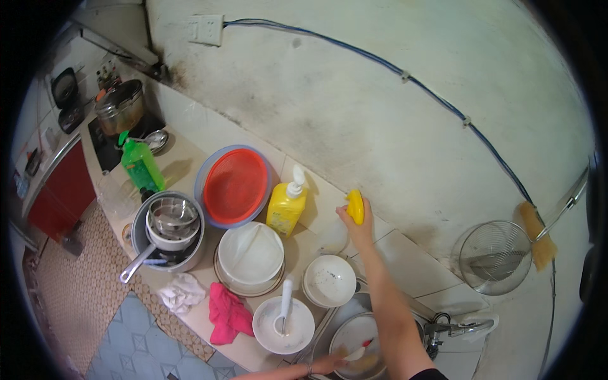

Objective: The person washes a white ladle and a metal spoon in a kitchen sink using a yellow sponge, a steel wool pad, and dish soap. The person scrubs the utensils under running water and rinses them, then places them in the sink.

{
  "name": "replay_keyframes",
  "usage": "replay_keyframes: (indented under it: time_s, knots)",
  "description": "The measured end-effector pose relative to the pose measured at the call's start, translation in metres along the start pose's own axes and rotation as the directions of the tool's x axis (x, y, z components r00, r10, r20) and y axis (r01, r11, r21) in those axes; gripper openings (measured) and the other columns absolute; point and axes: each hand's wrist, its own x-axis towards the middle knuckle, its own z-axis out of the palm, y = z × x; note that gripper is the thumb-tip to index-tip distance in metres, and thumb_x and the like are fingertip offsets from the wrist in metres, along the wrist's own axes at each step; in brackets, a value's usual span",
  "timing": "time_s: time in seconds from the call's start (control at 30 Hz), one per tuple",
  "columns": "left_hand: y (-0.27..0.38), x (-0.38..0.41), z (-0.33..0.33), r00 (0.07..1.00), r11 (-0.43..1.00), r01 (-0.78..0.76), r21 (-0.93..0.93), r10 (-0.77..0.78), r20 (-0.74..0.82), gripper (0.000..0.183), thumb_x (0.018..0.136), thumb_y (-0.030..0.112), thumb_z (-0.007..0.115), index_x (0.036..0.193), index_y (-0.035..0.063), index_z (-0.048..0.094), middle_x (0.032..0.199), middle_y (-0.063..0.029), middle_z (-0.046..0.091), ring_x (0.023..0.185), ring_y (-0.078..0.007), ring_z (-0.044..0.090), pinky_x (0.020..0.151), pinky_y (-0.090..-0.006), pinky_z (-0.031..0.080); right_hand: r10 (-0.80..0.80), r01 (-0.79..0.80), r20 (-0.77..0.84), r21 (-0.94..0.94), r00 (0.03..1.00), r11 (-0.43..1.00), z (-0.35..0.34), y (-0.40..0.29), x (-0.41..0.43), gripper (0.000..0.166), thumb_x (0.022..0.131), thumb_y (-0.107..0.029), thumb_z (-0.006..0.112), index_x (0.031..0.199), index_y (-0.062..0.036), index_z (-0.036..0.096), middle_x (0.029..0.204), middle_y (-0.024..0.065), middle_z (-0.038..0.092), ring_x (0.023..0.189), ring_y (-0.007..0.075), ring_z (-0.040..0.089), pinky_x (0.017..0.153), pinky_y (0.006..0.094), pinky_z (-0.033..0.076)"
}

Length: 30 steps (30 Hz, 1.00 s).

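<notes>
My right hand (358, 228) is raised by the wall with its fingers around a yellow plastic object (355, 207), perhaps a bottle. At the bottom, my left hand (330, 363) is over the sink at the rim of a large bowl (339, 332). A white utensil with a red part (357, 354) lies by its fingers; whether they grip it is unclear. Stacked white bowls (329, 280) sit at the sink's edge. Left of them, a white bowl (266, 339) holds a white-handled utensil (286, 299). A yellow pump bottle (286, 209) stands behind.
A pink cloth (228, 316), a white cloth (182, 292), a metal pot (197, 256) with a saucepan, and a red basket (235, 186) cover the left counter. The faucet (458, 328) is right of the sink; a wire strainer (496, 257) hangs on the wall.
</notes>
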Motion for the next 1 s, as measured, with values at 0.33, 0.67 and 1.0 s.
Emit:
replay_keyframes:
  time_s: [0.33,0.67,1.0]
  knots:
    - [0.05,-0.015,-0.007,0.991,0.988,0.069,0.141,-0.051,-0.124,0.028,0.087,0.03,0.041,0.103,0.0097,0.053,0.089,-0.0155,0.058,0.086,-0.0317,0.055,0.073,-0.0372,0.042,-0.375,0.335,-0.063,-0.331,0.925,0.882,-0.043,-0.172,-0.063,0.034,0.069,-0.001,0.058,0.101,-0.0008,0.048,0.085,0.0098,0.047,0.067,0.0179,0.05,0.06,0.0282,0.041]
    - [0.086,0.006,0.012,0.898,0.952,0.033,0.305,0.106,-0.426,0.02,0.087,0.024,0.043,0.088,0.0062,0.053,0.064,-0.0109,0.052,0.059,-0.0222,0.051,0.055,-0.0321,0.041,0.02,-0.04,-0.108,-0.187,0.994,0.981,-0.225,-0.224,-0.293,0.034,0.068,-0.006,0.053,0.101,-0.0002,0.047,0.099,0.0108,0.049,0.078,0.017,0.054,0.071,0.0261,0.041]
    - [0.135,0.046,0.091,0.978,0.967,-0.038,0.254,0.088,-0.189,0.025,0.089,0.026,0.041,0.079,0.0059,0.051,0.054,0.0015,0.038,0.049,-0.0072,0.035,0.046,-0.0225,0.032,0.649,-0.648,0.116,0.312,0.752,0.695,-0.31,-0.114,-0.412,0.024,0.074,-0.008,0.057,0.096,0.0006,0.052,0.08,0.0079,0.057,0.049,0.0133,0.052,0.051,0.0241,0.042]
